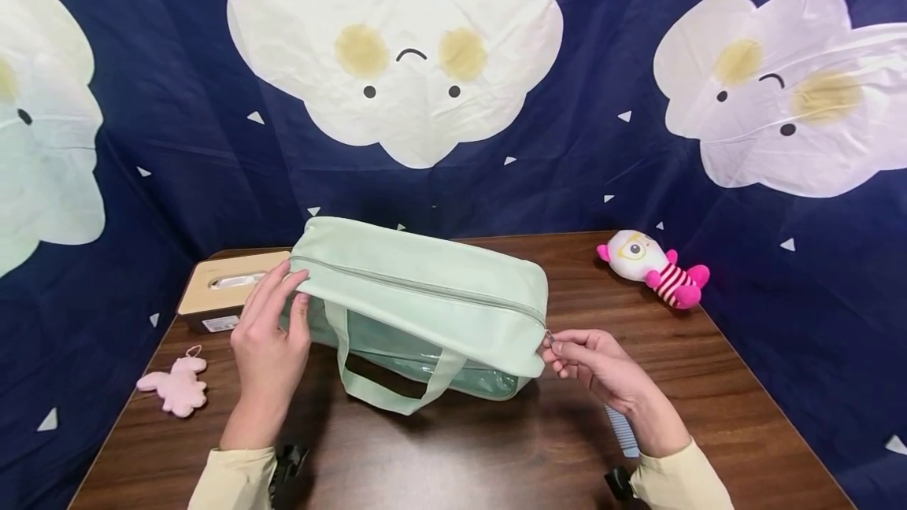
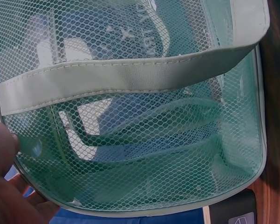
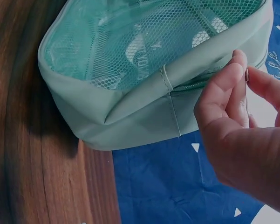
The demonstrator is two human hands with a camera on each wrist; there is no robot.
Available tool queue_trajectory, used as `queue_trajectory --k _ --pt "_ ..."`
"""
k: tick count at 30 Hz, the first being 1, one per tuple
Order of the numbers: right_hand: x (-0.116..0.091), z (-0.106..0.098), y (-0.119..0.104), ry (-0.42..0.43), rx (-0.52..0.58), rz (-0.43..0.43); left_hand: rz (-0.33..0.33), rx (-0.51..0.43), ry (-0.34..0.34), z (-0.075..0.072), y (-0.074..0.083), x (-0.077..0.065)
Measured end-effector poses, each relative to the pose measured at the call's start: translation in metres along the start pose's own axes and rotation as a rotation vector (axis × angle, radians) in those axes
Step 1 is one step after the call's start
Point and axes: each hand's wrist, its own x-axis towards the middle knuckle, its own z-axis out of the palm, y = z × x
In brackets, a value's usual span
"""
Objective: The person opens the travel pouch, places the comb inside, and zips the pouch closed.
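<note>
A pale green bag (image 1: 425, 274) with see-through mesh sides stands on the table, its long zipper (image 1: 418, 283) running closed along the top. One strap handle (image 1: 386, 396) hangs down its front; the left wrist view shows this handle (image 2: 121, 77) across the mesh. At the bag's left end my left hand (image 1: 272, 337) grips the upper corner, fingers on top and thumb in front. My right hand (image 1: 602, 368) pinches the zipper pull (image 1: 550, 338) at the right end between thumb and forefinger. In the right wrist view the fingertips partly cover the pull.
Behind the left hand stands a tissue box (image 1: 212, 290) with a wooden lid. A pink plush charm (image 1: 177, 390) lies at the left, a pink and white plush doll (image 1: 655, 267) at the back right. Near the right wrist lies a blue comb (image 1: 623, 433). Patterned cloth (image 1: 567, 203) surrounds the table.
</note>
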Motion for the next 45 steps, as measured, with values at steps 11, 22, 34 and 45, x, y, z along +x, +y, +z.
queue_trajectory --k 11,22,34,45 --pt "-0.004 0.013 -0.006 0.168 -0.058 -0.074 0.009 -0.001 0.011 0.001 -0.001 -0.001" --pt "-0.003 0.027 -0.016 0.235 -0.129 -0.117 0.014 -0.018 0.027 0.001 -0.002 -0.003" --pt "0.006 0.041 -0.021 0.232 -0.140 -0.158 0.011 0.004 0.046 0.001 0.000 -0.005" --pt "0.014 0.055 -0.024 0.179 -0.161 -0.200 0.034 0.009 0.083 0.004 -0.003 -0.007"
